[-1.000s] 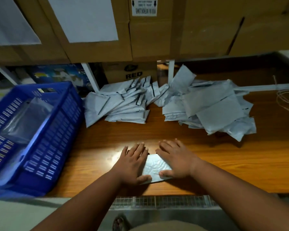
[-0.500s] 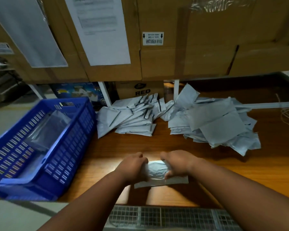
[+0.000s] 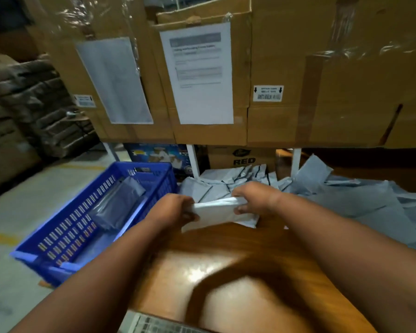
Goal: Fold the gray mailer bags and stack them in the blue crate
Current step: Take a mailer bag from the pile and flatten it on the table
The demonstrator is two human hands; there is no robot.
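A folded gray mailer is held above the bench, clear of its surface, at the near edge of the loose pile. The left hand grips its left end with the fingers curled over the top edge; the right hand grips its right end, thumb underneath and fingers curled over the upper fold. Behind and right of the hands, unfolded mailers lie heaped on the bench, and a smaller heap of mailers with dark seal strips lies directly behind the held one. The blue crate stands just left of the bench, its near corner low in the view; a folded gray bag lies tilted inside it against the far right wall. Above the heaps, large cartons sit on a shelf, two bearing paper sheets, one a small arrowed label. A box marked RED stands beneath the shelf, behind the mailers. The frame is motion-blurred.
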